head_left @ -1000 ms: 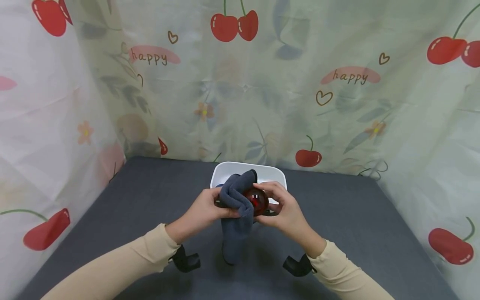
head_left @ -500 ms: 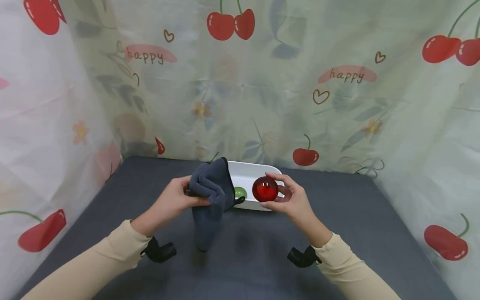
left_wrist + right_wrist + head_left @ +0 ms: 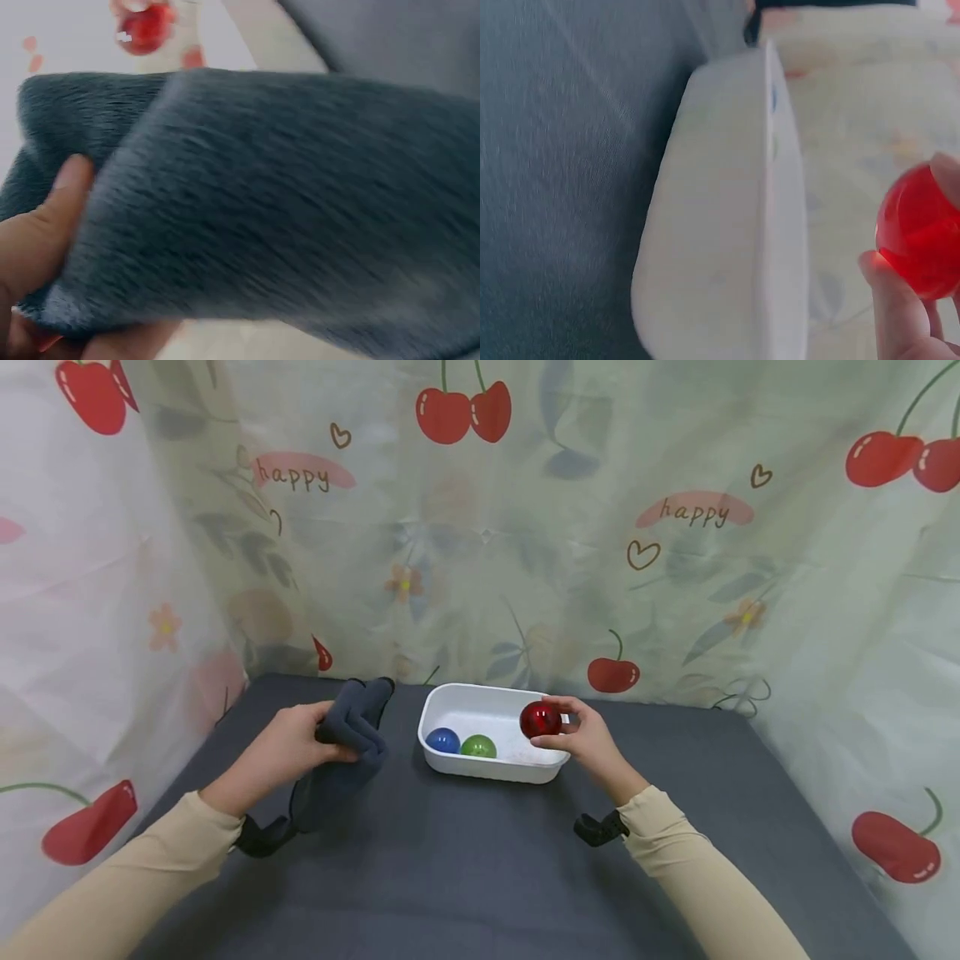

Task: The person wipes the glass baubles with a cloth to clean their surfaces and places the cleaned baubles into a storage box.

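Note:
My right hand pinches a clear red ball between thumb and fingers, over the right end of a white tray. In the right wrist view the red ball shows beyond the tray's side wall. A blue ball and a green ball lie side by side in the tray's left part. Off to the left of the tray, my left hand grips a folded dark grey-blue cloth. The cloth fills most of the left wrist view, with the thumb pressed on it.
A dark grey cloth covers the table under everything. Printed curtains with cherries and the word "happy" enclose the back and both sides. Each wrist carries a black strap mount.
The cloth has come off the red ball and moved left with my left hand. My right hand has carried the ball to the tray's right end, uncovering the blue and green balls.

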A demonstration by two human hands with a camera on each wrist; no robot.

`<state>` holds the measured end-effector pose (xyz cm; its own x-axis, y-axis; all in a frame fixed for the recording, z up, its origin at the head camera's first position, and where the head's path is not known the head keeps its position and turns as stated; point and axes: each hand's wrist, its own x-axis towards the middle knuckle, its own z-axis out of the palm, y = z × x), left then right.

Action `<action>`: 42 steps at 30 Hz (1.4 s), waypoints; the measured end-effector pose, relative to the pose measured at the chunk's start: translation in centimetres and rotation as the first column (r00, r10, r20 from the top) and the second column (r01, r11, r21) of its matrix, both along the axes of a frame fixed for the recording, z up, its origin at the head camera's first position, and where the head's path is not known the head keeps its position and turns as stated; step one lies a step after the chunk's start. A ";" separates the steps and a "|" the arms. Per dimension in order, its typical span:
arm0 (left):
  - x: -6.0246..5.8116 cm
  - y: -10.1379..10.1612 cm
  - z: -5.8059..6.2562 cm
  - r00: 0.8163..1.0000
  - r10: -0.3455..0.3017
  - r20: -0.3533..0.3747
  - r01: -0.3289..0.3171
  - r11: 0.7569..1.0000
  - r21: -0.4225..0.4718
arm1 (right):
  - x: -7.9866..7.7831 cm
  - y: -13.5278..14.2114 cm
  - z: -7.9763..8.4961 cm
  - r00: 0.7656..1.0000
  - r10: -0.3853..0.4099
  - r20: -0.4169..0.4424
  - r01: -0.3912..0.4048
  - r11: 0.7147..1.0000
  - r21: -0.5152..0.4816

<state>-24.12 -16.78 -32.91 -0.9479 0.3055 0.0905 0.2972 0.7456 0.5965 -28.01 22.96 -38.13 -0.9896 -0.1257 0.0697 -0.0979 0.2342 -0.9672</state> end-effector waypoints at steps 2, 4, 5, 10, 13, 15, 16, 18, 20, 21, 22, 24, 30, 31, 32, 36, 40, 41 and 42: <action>-0.5 0.5 -1.0 1.000 -0.028 -0.002 0.028 0.995 -0.091 | -0.8 0.1 -0.5 0.999 -0.004 0.036 0.003 0.999 0.036; -1.0 1.3 -2.1 0.998 -0.065 0.016 0.067 0.984 -0.165 | -1.5 0.1 -0.9 0.998 -0.006 0.054 0.002 0.997 0.075; -1.1 1.7 -2.6 0.996 -0.081 0.027 0.085 0.978 -0.193 | -1.8 0.0 -1.1 0.998 -0.004 0.061 -0.002 0.996 0.092; -1.7 4.2 -5.1 0.986 -0.148 0.081 0.165 0.945 -0.281 | -3.1 -0.7 -2.0 0.997 -0.011 0.077 -0.002 0.987 0.160; -1.7 5.5 -6.6 0.980 -0.172 0.098 0.195 0.928 -0.316 | -3.7 -1.3 -2.6 0.996 -0.016 0.091 -0.002 0.981 0.196; -1.4 6.3 -7.3 0.978 -0.180 0.102 0.205 0.916 -0.345 | -4.0 -1.6 -2.8 0.995 -0.022 0.097 -0.001 0.973 0.232; -1.2 6.5 -7.5 0.978 -0.184 0.100 0.208 0.909 -0.361 | -4.1 -1.8 -3.0 0.994 -0.025 0.102 -0.001 0.969 0.247; -0.7 7.0 -7.9 0.978 -0.188 0.092 0.209 0.897 -0.389 | -4.3 -2.0 -3.1 0.994 -0.027 0.102 -0.003 0.957 0.289; 0.0 7.3 -7.9 0.976 -0.198 0.092 0.218 0.874 -0.435 | -4.4 -2.3 -3.1 0.994 -0.028 0.106 -0.008 0.945 0.328; 0.4 7.4 -7.9 0.974 -0.202 0.097 0.224 0.858 -0.461 | -4.5 -2.4 -3.1 0.994 -0.031 0.109 -0.009 0.939 0.343; 0.7 7.5 -7.9 0.973 -0.201 0.110 0.229 0.843 -0.486 | -4.5 -2.5 -3.1 0.994 -0.027 0.109 -0.013 0.936 0.351; 1.4 7.8 -8.0 0.972 -0.189 0.142 0.236 0.808 -0.540 | -4.6 -2.7 -3.0 0.994 -0.028 0.109 -0.014 0.928 0.371; 2.3 8.3 -8.3 0.972 -0.149 0.179 0.229 0.761 -0.608 | -4.8 -2.9 -3.3 0.993 -0.041 0.107 -0.010 0.898 0.440; 2.2 8.2 -8.3 0.972 -0.150 0.180 0.229 0.767 -0.599 | -4.8 -3.0 -3.4 0.994 -0.040 0.104 -0.011 0.892 0.452; 2.1 8.1 -8.1 0.972 -0.149 0.181 0.229 0.775 -0.589 | -4.8 -3.0 -3.5 0.994 -0.041 0.104 -0.012 0.887 0.461; 1.3 7.3 -7.3 0.975 -0.159 0.157 0.218 0.830 -0.513 | -4.9 -3.1 -3.6 0.994 -0.030 0.108 -0.026 0.873 0.487; 0.7 6.5 -6.4 0.984 -0.152 0.093 0.175 0.914 -0.365 | -5.0 -3.2 -3.7 0.993 -0.023 0.118 -0.040 0.859 0.510; 0.6 6.4 -6.3 0.986 -0.148 0.076 0.165 0.929 -0.330 | -5.1 -3.2 -3.7 0.992 -0.025 0.120 -0.041 0.856 0.516; 0.6 6.3 -6.2 0.987 -0.145 0.066 0.158 0.941 -0.298 | -5.2 -3.1 -3.7 0.992 -0.026 0.123 -0.042 0.852 0.522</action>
<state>-23.57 -10.47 -39.12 -0.8890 0.4529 -0.0671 0.4006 0.8403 0.3652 -33.17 19.82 -41.87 -0.9848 -0.1176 -0.1282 0.0073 0.7082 -0.7059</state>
